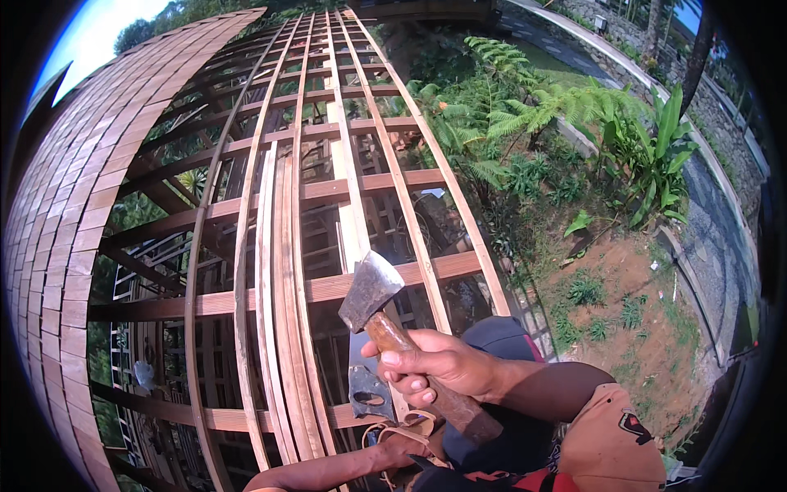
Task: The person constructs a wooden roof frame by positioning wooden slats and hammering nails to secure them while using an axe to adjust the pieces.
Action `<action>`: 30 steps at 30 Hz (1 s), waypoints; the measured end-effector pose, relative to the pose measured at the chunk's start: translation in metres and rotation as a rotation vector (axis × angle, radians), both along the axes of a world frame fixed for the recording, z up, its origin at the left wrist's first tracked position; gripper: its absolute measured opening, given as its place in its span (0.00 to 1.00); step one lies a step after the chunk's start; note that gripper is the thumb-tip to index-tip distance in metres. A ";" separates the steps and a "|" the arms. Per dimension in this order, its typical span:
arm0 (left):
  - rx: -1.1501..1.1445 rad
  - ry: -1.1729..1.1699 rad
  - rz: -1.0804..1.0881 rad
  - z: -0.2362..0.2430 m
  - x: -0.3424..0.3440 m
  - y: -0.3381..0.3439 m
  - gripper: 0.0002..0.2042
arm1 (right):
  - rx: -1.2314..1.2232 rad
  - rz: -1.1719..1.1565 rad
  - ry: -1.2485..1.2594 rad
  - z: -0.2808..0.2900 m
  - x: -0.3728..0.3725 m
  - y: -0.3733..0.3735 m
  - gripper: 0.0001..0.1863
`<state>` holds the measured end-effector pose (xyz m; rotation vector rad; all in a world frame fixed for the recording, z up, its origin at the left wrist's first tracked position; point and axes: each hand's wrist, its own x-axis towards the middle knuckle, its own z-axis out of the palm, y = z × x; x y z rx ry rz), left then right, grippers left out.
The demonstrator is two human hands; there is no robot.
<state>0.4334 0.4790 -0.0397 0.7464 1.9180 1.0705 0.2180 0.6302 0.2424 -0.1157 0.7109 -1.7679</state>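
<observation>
My right hand (447, 365) has its grip pressed tight around the wooden handle of one hatchet (385, 312), fingers wrapped over the top and thumb under. The handle runs down and to the right past my palm, its butt end sticking out below the hand; the grey steel head stands above and to the left of the grip, tilted, edge toward the roof frame (328, 287). My left hand (402, 447) sits lower, just beneath the right one, near a tan strap loop (402, 426) and a flat grey metal piece (369, 389) that hangs against the battens; it is half hidden, so I cannot tell whether that grip is spread or pressed together. I count one hatchet, one strap and two hands of mine. The frame under me is a grid of thin upright laths crossing wider red-brown battens, with a bundle of loose laths (283, 312) lying along it left of the hatchet. Shingles (82, 213) cover the far left. Ferns (533, 115) grow on the right.
</observation>
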 end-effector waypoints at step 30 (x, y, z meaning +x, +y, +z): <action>-0.413 0.043 0.503 0.236 -0.054 -0.171 0.10 | -0.187 -0.048 -0.416 -0.018 -0.017 -0.011 0.16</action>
